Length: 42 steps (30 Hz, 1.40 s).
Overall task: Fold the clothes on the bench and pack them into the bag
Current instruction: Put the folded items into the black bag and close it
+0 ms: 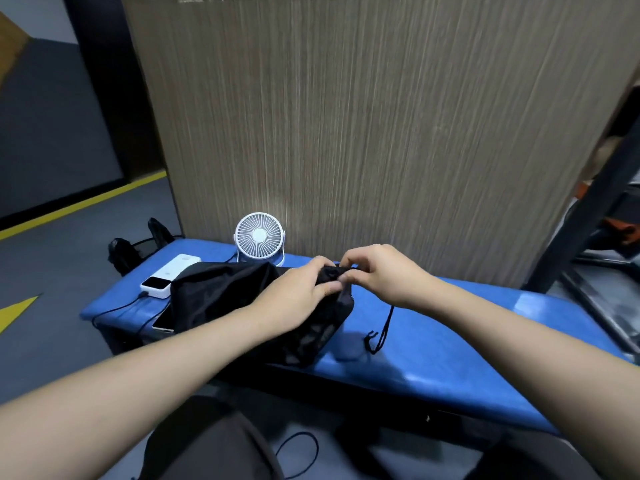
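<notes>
A black drawstring bag (225, 292) lies bunched on the blue padded bench (450, 344). My left hand (298, 292) grips the bag's gathered mouth from the left. My right hand (377, 275) pinches the same mouth from the right, fingertips close to my left hand's. A black drawstring cord (381, 334) hangs from under my right hand down onto the bench. No separate clothes show on the bench; the bag's contents are hidden.
A white desk fan (259, 239) stands at the bench's back edge against a wood-grain panel (381, 133). A white power bank (169, 276) and a phone (163, 322) lie left of the bag, with cables. Black metal shelving (595, 216) stands to the right.
</notes>
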Tool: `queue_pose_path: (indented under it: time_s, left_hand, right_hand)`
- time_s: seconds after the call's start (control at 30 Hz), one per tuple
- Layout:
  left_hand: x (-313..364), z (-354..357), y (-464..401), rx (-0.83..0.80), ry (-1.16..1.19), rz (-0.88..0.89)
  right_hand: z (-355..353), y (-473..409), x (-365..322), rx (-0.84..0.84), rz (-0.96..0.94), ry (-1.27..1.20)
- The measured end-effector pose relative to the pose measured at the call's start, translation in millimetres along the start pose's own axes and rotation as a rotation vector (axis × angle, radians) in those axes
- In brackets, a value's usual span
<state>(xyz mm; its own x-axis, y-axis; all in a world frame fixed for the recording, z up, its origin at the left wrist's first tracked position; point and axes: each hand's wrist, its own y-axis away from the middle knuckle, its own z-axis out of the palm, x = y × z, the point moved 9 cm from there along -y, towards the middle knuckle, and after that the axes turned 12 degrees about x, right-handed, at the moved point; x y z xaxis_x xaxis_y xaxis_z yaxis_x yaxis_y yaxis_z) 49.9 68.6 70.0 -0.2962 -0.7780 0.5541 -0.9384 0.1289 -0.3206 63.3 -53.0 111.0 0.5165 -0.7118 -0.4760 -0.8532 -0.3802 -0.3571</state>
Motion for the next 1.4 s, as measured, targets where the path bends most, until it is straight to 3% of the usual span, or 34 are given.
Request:
queue_pose_path:
  time_s: [0.2,0.47,0.63,0.8,1.0,1.17,1.4]
  left_hand:
    - [-19.8,-7.1,3.6,0.017,-0.239,0.129]
    - [-35.6,-22.3,7.2,-0.077,-0.505,0.164]
    - [-24.3,-20.1,8.0,-0.081,-0.476,0.192]
    - [-20.2,-16.8,11.5,-0.089,-0.397,0.11]
    - [-8.3,-27.0,5.7,0.087,-0.457,0.146]
    - [9.8,-23.4,3.6,0.082,-0.422,0.223]
    - [19.9,-13.3,-2.3,0.041,-0.406,0.269]
  right_hand:
    - [-19.2,-2.0,11.7,-0.062,-0.046,0.141]
    - [-66.3,-9.7,72.6,0.084,0.066,0.298]
    - [-54.4,-5.5,87.4,0.136,0.087,0.388]
    - [-42.2,-5.5,87.5,0.128,0.09,0.334]
    - [-43.0,-6.8,89.3,0.163,0.097,0.326]
    - [-30.4,-8.9,77.5,0.143,0.016,0.322]
    - [17.4,-5.8,12.4,-0.048,-0.126,-0.089]
